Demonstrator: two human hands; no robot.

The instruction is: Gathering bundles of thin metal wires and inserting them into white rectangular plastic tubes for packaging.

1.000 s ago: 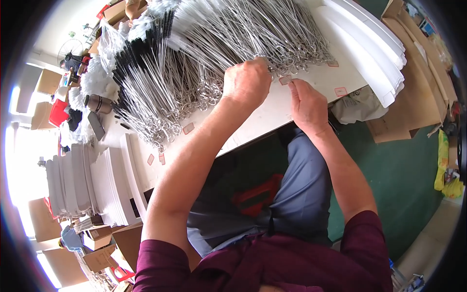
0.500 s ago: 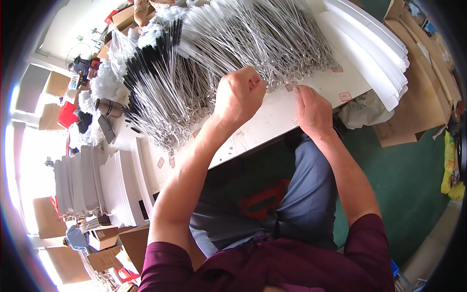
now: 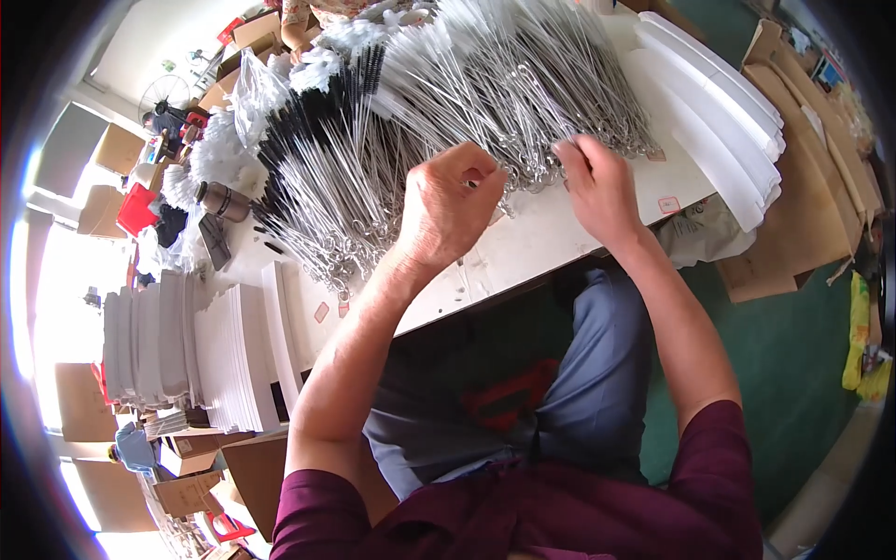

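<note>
Brushes [image 3: 439,117] — slim metal stems, looped ends — fan beyond left hand [image 3: 443,210] and right hand [image 3: 603,194], fingers [image 3: 476,161] curled, any pinch unclear.

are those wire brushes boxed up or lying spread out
Spread out: the wire brushes lie in a wide, overlapping fan across the white table, with their looped metal ends toward the person.
</note>
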